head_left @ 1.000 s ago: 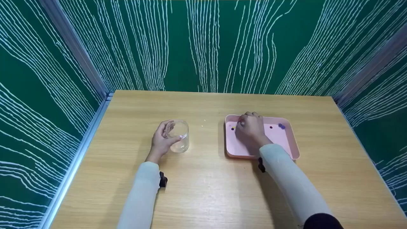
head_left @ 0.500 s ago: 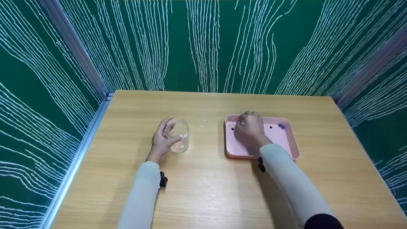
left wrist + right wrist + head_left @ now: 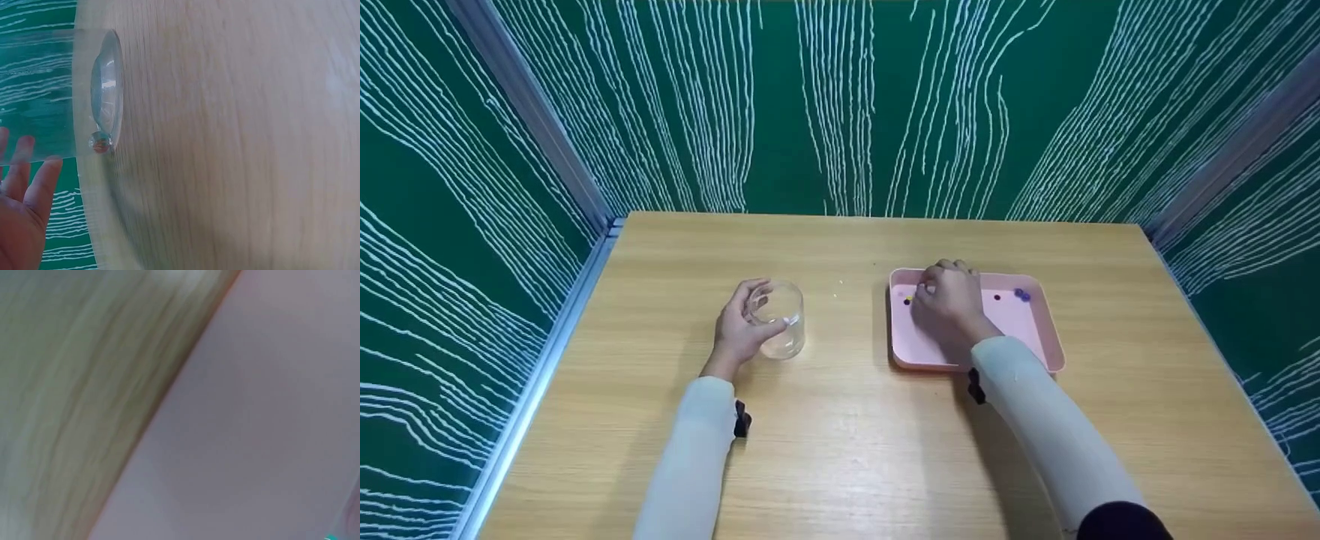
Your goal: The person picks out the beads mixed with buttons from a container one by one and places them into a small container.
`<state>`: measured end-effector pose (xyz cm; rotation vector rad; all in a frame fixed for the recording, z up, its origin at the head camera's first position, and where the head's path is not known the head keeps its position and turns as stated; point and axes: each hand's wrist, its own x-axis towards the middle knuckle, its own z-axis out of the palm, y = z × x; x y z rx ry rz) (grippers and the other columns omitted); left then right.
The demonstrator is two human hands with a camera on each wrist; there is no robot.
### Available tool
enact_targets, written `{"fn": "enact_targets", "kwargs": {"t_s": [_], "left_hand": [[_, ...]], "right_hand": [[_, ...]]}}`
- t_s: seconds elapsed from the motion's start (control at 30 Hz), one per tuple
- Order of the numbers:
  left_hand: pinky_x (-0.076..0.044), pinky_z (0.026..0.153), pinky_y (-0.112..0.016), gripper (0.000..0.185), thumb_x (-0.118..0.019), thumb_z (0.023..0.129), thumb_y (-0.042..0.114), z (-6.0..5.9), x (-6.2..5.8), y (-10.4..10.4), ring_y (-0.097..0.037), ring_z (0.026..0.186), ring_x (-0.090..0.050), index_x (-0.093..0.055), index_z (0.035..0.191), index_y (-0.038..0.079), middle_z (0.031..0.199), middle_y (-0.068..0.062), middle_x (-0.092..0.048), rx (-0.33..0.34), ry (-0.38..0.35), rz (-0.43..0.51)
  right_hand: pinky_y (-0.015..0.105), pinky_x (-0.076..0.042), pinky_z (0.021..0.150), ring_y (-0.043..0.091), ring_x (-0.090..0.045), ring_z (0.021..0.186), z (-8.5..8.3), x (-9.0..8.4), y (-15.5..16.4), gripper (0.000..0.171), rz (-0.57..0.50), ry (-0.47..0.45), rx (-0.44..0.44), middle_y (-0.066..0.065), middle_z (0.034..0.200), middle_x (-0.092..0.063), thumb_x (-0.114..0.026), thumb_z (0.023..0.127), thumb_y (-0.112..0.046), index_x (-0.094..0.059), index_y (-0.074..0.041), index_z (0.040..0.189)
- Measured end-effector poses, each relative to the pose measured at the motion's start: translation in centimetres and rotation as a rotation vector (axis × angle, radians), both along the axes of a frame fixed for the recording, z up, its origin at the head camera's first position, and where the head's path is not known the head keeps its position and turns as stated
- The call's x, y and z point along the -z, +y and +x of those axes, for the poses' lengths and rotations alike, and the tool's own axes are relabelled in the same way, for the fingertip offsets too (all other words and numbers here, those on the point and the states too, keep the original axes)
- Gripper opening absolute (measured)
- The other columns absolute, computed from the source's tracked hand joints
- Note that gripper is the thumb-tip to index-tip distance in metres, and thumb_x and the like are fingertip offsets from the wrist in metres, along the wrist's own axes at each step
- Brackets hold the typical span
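My left hand [image 3: 739,328] grips a clear glass cup [image 3: 787,343] upright on the table, thumb on the near side and fingers round the far left. A small glass marble [image 3: 99,142] with orange inside lies at the cup's bottom in the left wrist view. Inside a pink tray [image 3: 900,345], my right hand [image 3: 952,296] reaches down with bent fingers. Its fingertips are hidden from the head view, so anything between them is not seen. Two blue-purple marbles [image 3: 1022,295] sit in the far right corner. A dark red one [image 3: 997,298] and a dark one [image 3: 907,302] lie nearby.
The wooden table [image 3: 840,435] meets green walls [image 3: 780,112] with white wavy lines. Tiny white specks [image 3: 840,283] lie between the cup and tray. The right wrist view shows the tray's pale floor [image 3: 242,410] and table, without the hand.
The two blue-purple marbles have shifted slightly in their corner and now look more distinct from each other. Both hands hold almost the same places; the head view has shifted a little.
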<state>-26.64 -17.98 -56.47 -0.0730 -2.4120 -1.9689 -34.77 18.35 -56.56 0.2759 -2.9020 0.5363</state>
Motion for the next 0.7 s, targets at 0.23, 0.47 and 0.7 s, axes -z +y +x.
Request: {"fn": "enact_targets", "kwargs": {"t_s": [0.23, 0.47, 0.7], "left_hand": [[-0.037, 0.111, -0.054, 0.068, -0.080, 0.073, 0.020, 0.14, -0.13, 0.08, -0.026, 0.132, -0.048, -0.048, 0.132, 0.031, 0.136, 0.009, -0.055, -0.004, 0.034, -0.059], [-0.034, 0.113, -0.053, 0.074, -0.081, 0.073, 0.019, 0.09, 0.08, 0.12, -0.027, 0.134, -0.047, -0.048, 0.138, 0.029, 0.135, 0.003, -0.056, -0.007, 0.045, -0.031], [-0.034, 0.112, -0.056, 0.071, -0.081, 0.071, 0.015, 0.13, 0.33, 0.04, -0.029, 0.132, -0.049, -0.051, 0.136, 0.024, 0.137, -0.003, -0.056, -0.019, 0.046, -0.016]], "right_hand": [[0.052, -0.037, 0.094, 0.030, -0.052, 0.102, 0.11, -0.17, -0.25, 0.021, -0.019, -0.042, 0.011, 0.008, 0.104, -0.066, -0.064, 0.083, -0.024, -0.072, -0.009, 0.095], [0.052, -0.036, 0.094, 0.030, -0.052, 0.105, 0.13, -0.05, -0.41, 0.020, -0.027, -0.026, 0.022, 0.008, 0.105, -0.066, -0.063, 0.083, -0.024, -0.072, -0.010, 0.095], [0.048, -0.035, 0.099, 0.028, -0.050, 0.108, 0.25, 0.03, -0.72, 0.018, -0.067, -0.062, 0.036, 0.005, 0.108, -0.063, -0.065, 0.084, -0.025, -0.071, -0.014, 0.097]]}}
